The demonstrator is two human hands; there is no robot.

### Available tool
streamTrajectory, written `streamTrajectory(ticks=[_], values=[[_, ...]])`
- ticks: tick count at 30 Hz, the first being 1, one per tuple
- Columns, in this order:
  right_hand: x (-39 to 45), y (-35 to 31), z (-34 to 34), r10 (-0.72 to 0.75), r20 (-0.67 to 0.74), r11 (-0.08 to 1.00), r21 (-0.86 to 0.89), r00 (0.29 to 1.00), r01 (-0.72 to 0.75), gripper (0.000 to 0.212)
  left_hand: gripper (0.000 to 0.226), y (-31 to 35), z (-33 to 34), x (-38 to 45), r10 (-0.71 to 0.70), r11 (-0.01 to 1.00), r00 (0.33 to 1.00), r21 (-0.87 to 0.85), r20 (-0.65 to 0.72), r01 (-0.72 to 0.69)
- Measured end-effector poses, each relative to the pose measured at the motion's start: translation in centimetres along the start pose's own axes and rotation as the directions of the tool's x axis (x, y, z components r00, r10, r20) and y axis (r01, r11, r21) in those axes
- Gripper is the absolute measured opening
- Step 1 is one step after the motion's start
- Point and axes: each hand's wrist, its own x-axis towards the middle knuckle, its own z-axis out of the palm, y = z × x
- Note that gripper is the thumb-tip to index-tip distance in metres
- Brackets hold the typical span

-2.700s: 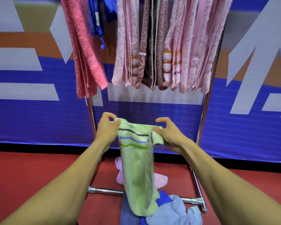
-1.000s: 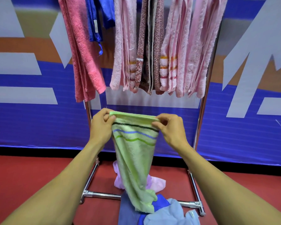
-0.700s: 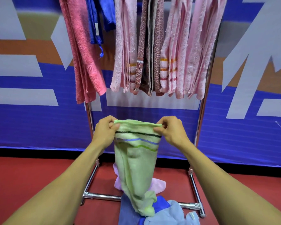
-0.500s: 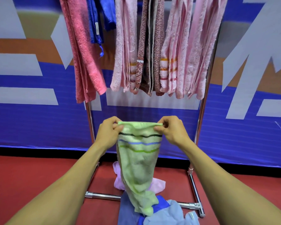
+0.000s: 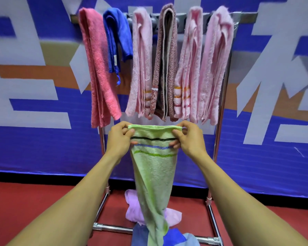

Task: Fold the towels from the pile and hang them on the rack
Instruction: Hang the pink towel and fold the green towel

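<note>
A light green towel (image 5: 153, 176) with black, blue and green stripes hangs folded lengthwise in front of me. My left hand (image 5: 119, 139) pinches its top left corner and my right hand (image 5: 189, 139) pinches its top right corner, holding the top edge level below the hanging towels. Its lower end trails onto the pile (image 5: 169, 219) of lilac and blue towels on the floor. The metal rack (image 5: 219, 139) stands behind, its top bar carrying several folded towels: a coral one (image 5: 100, 68), a blue one (image 5: 116, 38), pink ones (image 5: 142, 68) and a brown one (image 5: 165, 64).
The rack's chrome base bar (image 5: 114, 228) crosses the red floor (image 5: 34, 206) near my feet. A blue, white and orange banner wall (image 5: 267, 121) stands close behind the rack. The top bar shows small bare gaps between the towels.
The view has tilted up, so the rack's top bar now shows. Both hands have kept their grip and lifted the green towel slightly toward the hanging towels.
</note>
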Motion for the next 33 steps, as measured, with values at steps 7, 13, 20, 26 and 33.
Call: streamTrajectory(ticks=[7, 13, 20, 26, 33], values=[[-1.0, -2.9, -1.5, -0.23, -0.144, 0.97, -0.12, 0.963, 0.213, 0.014, 0.009, 3.9, -0.7, -1.0, 0.162, 0.987, 0.976, 0.04, -0.145, -0.158], [-0.1, 0.2, -1.1, -0.001, -0.026, 1.0, -0.023, 1.0, 0.0, 0.019, 0.008, 1.7, -0.5, -0.8, 0.017, 0.999, 1.0, 0.028, 0.025, -0.017], [-0.3, 1.4, 0.4, 0.056, -0.006, 0.991, -0.122, 0.998, -0.056, 0.016, 0.011, -2.0, 0.2, -1.1, -0.067, 0.974, 0.998, 0.218, -0.013, 0.068], [-0.6, 4.6, 0.2, 0.181, -0.024, 0.918, -0.353, 0.983, -0.178, 0.028, 0.023, -5.7, 0.5, -1.1, -0.259, 0.938, 0.965, 0.246, 0.032, 0.244], [-0.7, 5.8, 1.5, 0.26, -0.038, 0.914, -0.313, 0.965, -0.259, 0.026, 0.022, -5.5, 2.2, -1.9, -0.263, 0.895, 0.962, 0.353, -0.076, 0.273]])
